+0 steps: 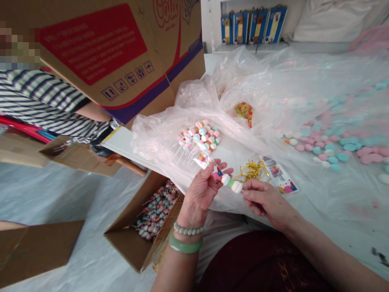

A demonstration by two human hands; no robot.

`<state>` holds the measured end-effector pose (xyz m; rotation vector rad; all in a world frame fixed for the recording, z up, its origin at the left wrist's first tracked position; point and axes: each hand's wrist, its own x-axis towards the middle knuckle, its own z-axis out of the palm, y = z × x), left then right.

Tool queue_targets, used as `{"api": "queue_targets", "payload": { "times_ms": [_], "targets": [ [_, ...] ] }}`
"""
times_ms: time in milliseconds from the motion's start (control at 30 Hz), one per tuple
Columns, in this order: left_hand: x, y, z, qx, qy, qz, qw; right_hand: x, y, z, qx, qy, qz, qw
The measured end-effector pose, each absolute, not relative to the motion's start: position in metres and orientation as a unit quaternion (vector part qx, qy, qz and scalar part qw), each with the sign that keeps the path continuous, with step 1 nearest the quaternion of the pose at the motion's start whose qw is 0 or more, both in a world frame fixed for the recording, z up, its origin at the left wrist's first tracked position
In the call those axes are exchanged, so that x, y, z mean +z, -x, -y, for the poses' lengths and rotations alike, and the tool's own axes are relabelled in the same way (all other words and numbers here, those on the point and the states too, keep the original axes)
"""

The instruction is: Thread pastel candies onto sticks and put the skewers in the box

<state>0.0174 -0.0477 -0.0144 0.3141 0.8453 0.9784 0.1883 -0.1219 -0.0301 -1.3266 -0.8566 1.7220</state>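
On your side of gold ties (252, 170): marshmallow stick (231, 183) slanted lengthwise between your hands.
Left hand (206, 186): you loosely gripped printed wrapper (216, 174) at its left end.
Right hand (267, 200): you pinched its other end.

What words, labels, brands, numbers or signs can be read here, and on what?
"Cold" (probably), red, on the box.
Five handling signs, including up arrows and an umbrella, same box.
Too blurred or small: the box's red panel and blue word, printed bags, blue upright items.
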Motion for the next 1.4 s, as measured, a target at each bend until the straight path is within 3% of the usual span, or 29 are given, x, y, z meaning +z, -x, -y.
{"api": "queue_targets", "payload": {
  "times_ms": [133,200,333,600,733,833,933,1000,1100,1233,1333,1400],
  "targets": [
    [-0.018,-0.028,0.048,0.502,-0.112,-0.394,0.762,-0.027,-0.186,0.124,0.402,0.608,0.561,0.393],
    [-0.021,-0.033,0.049,0.512,-0.109,-0.39,0.758,-0.026,-0.184,0.126,0.364,0.607,0.608,0.359],
    [-0.024,-0.038,0.053,0.511,-0.112,-0.382,0.762,-0.02,-0.175,0.125,0.5,0.593,0.544,0.32],
    [-0.025,-0.038,0.055,0.499,-0.122,-0.396,0.762,-0.034,-0.175,0.115,0.809,0.396,0.182,0.394],
    [-0.024,-0.036,0.056,0.472,-0.129,-0.408,0.771,-0.042,-0.183,0.114,0.866,0.324,0.11,0.365],
    [-0.024,-0.038,0.057,0.466,-0.144,-0.407,0.772,-0.038,-0.182,0.116,0.763,0.448,0.28,0.372],
    [-0.024,-0.043,0.059,0.473,-0.145,-0.407,0.768,-0.034,-0.176,0.121,0.465,0.582,0.552,0.375],
    [-0.024,-0.048,0.061,0.481,-0.14,-0.408,0.763,-0.034,-0.172,0.125,0.288,0.596,0.667,0.342],
    [-0.024,-0.051,0.062,0.478,-0.138,-0.403,0.768,-0.035,-0.169,0.127,0.208,0.585,0.716,0.318],
    [-0.025,-0.043,0.057,0.445,-0.144,-0.377,0.799,-0.027,-0.173,0.119,0.385,0.577,0.606,0.391],
    [-0.024,-0.03,0.049,0.458,-0.142,-0.37,0.795,-0.021,-0.178,0.111,0.552,0.557,0.474,0.401],
    [-0.021,-0.022,0.044,0.475,-0.137,-0.365,0.789,-0.02,-0.179,0.108,0.592,0.553,0.427,0.402]
  ]
}}
